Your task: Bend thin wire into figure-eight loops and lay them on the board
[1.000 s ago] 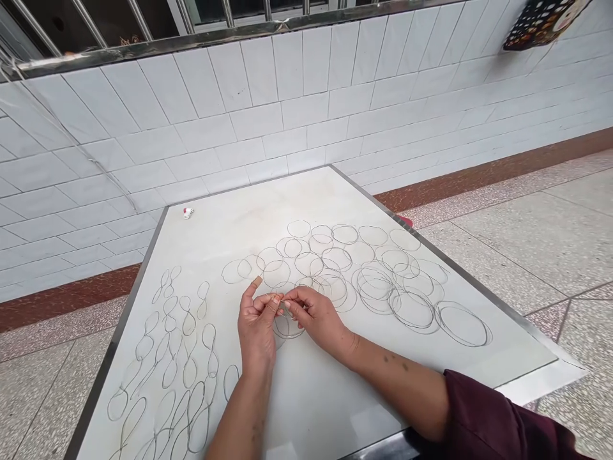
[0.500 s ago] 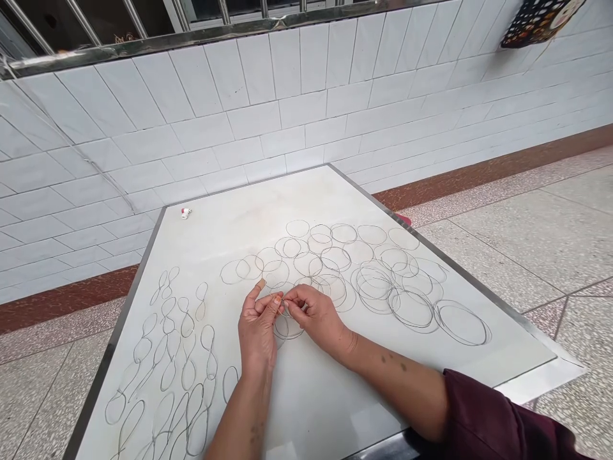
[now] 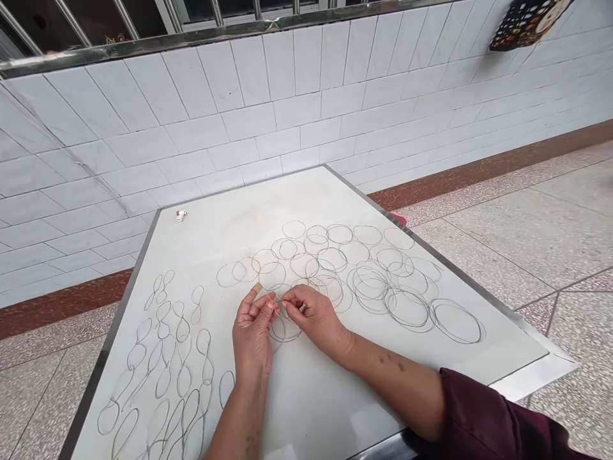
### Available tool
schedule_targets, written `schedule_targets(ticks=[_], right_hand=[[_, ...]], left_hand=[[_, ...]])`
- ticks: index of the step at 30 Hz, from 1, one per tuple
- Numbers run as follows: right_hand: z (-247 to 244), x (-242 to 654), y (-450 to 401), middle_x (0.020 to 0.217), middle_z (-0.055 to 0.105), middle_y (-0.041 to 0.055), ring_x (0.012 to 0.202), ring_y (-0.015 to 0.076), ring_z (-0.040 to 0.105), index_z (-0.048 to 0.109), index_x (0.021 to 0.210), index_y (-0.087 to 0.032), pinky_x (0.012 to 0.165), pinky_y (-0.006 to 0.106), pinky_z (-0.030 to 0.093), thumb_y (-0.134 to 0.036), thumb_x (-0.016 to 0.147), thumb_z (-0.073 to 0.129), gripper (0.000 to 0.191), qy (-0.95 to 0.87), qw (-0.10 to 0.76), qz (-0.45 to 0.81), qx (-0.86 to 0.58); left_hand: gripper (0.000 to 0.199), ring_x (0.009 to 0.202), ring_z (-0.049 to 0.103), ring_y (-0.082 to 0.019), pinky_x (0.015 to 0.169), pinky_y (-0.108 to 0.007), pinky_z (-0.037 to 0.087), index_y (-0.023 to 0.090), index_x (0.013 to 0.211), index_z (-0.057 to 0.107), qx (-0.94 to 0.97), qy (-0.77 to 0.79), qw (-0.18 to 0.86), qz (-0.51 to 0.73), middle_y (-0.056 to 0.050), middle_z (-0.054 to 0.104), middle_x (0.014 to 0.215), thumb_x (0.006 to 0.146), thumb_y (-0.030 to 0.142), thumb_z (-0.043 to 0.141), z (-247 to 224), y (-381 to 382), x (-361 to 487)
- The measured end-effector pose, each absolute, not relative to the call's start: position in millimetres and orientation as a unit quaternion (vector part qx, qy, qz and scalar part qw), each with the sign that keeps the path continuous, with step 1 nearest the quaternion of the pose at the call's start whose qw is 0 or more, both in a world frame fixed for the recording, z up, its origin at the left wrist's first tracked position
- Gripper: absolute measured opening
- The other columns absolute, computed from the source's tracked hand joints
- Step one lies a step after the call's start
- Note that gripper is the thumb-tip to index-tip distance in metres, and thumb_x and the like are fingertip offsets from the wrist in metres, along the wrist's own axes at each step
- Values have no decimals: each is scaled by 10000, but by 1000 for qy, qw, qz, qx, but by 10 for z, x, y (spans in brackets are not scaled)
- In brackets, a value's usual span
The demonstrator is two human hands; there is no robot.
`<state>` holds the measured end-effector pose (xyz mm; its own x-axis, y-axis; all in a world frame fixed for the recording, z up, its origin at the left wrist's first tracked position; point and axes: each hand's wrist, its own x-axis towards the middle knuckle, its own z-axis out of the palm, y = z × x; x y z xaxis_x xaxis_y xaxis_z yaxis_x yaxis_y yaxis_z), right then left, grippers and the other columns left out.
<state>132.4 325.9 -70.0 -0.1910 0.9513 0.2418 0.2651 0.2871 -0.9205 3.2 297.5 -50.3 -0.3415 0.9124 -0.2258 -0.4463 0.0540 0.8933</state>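
In the middle of the head view, my left hand [image 3: 252,326] pinches a thin wire [image 3: 269,294] between thumb and fingers. One of its fingertips, wrapped in a tan strip [image 3: 259,287], sticks up. My right hand [image 3: 315,318] is closed in a pinch at the wire's other side, just right of my left fingertips. The fine shape of the held wire is hard to make out. Thin wire rings [image 3: 413,308] lie overlapping beyond and to the right of my hands. To the left lie several wire pieces twisted into figure-eight loops [image 3: 204,348].
The white tabletop [image 3: 239,211] has a dark metal edge and stands against a white tiled wall [image 3: 249,140]. A small red and white object [image 3: 181,216] sits at its far left corner. A patterned dark bag [image 3: 522,25] hangs on the wall at upper right.
The hands have drawn slightly apart, and a short span of wire now shows between them. The whole view has shifted slightly.
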Motion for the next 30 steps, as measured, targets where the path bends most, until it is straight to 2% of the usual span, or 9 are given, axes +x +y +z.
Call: schedule_targets(ticks=[3, 12, 18, 23, 27, 30], right_hand=[[-694, 1326, 3259, 787, 626, -1, 705, 147, 566, 636, 823, -234, 612, 271, 461, -226, 870, 571, 81, -673, 440, 379, -458], [-680, 1334, 3250, 795, 634, 1, 727, 151, 571, 647, 843, -232, 641, 278, 464, -238, 892, 562, 98, -678, 438, 378, -454], [-658, 1338, 3228, 856, 668, 0, 802, 161, 599, 673, 889, -244, 694, 291, 475, -260, 931, 538, 142, -677, 423, 420, -432], [-673, 1322, 3223, 848, 673, -9, 793, 156, 605, 669, 877, -246, 688, 283, 475, -262, 932, 554, 129, -668, 416, 445, -427], [-713, 1318, 3233, 808, 647, -9, 776, 152, 596, 655, 845, -237, 678, 271, 465, -247, 937, 552, 138, -688, 408, 413, -435], [-764, 1323, 3255, 775, 618, -6, 750, 146, 577, 631, 835, -225, 658, 256, 448, -226, 947, 532, 149, -731, 406, 346, -425]], left_hand=[[568, 740, 638, -118, 928, -368, 497, 191, 1206, 648, 233, 508, 519, 647, -40, 718, 914, 677, 245, 849, -489, 2965, 32], [547, 834, 678, -158, 1021, -422, 452, 190, 1209, 642, 250, 543, 490, 635, -57, 731, 974, 695, 232, 822, -424, 2943, 62], [540, 845, 685, -166, 972, -405, 490, 191, 1241, 622, 270, 560, 473, 624, -67, 734, 987, 732, 249, 792, -448, 2944, 62], [548, 838, 677, -178, 890, -389, 513, 189, 1239, 618, 284, 580, 462, 608, -76, 738, 979, 730, 295, 792, -469, 2947, 44], [553, 908, 664, -197, 840, -352, 502, 193, 1242, 613, 284, 604, 455, 589, -80, 747, 971, 733, 316, 791, -480, 2952, 32], [557, 915, 670, -194, 863, -348, 499, 188, 1243, 609, 278, 601, 463, 589, -74, 755, 940, 732, 304, 798, -480, 2957, 36]])
